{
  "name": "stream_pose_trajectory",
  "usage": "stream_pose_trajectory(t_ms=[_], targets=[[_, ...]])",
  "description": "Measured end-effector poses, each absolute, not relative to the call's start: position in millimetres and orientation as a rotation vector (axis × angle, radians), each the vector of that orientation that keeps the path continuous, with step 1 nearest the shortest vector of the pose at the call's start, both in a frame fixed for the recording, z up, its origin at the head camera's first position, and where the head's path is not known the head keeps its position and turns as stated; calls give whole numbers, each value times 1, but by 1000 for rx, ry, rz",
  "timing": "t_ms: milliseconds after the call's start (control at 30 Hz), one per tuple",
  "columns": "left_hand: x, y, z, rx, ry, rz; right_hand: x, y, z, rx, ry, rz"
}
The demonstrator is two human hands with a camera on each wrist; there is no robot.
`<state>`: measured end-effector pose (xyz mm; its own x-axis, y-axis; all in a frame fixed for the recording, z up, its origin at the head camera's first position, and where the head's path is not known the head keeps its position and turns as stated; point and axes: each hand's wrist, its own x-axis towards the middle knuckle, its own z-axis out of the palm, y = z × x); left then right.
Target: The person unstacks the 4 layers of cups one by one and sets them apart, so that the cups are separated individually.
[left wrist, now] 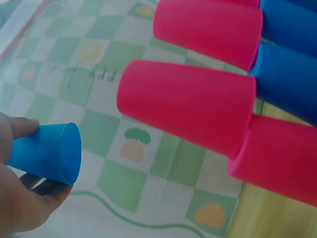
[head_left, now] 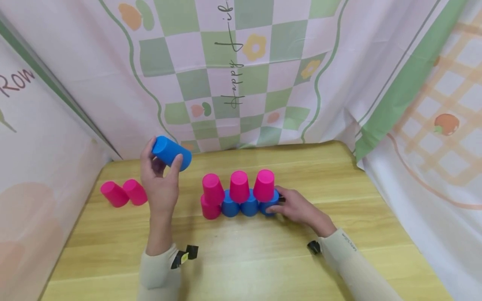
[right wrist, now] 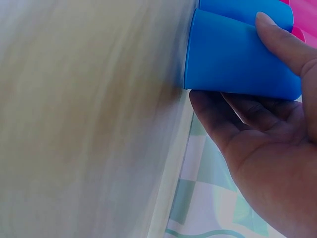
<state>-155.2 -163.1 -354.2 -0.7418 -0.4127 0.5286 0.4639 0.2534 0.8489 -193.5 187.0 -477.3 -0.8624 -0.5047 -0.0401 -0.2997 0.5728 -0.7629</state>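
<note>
My left hand (head_left: 162, 190) holds a blue cup (head_left: 172, 153) in the air, tilted, thumb on one side and fingers on the other. In the left wrist view that cup's open rim (left wrist: 72, 153) faces the stacked cups. My right hand (head_left: 301, 207) grips the blue cup (right wrist: 240, 54) at the right end of the bottom row, thumb on its near side and fingers behind. That row has a pink cup (head_left: 210, 207) at its left end, then blue cups (head_left: 230, 205), all upside down. On top stand three pink cups (head_left: 239, 186), also upside down.
Two pink cups (head_left: 114, 194) stand close together at the table's left side, left of my left hand. The wooden table (head_left: 233, 259) meets a checkered curtain (head_left: 241, 83) at its back edge. More curtains hang at both sides.
</note>
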Motion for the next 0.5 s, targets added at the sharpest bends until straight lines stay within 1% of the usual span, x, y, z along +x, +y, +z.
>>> stream_pose_trajectory(t_ms=[500], targets=[[-164,-190,-384,170,-1906,-1538,-192,186,-475,-675,2541,-1190]])
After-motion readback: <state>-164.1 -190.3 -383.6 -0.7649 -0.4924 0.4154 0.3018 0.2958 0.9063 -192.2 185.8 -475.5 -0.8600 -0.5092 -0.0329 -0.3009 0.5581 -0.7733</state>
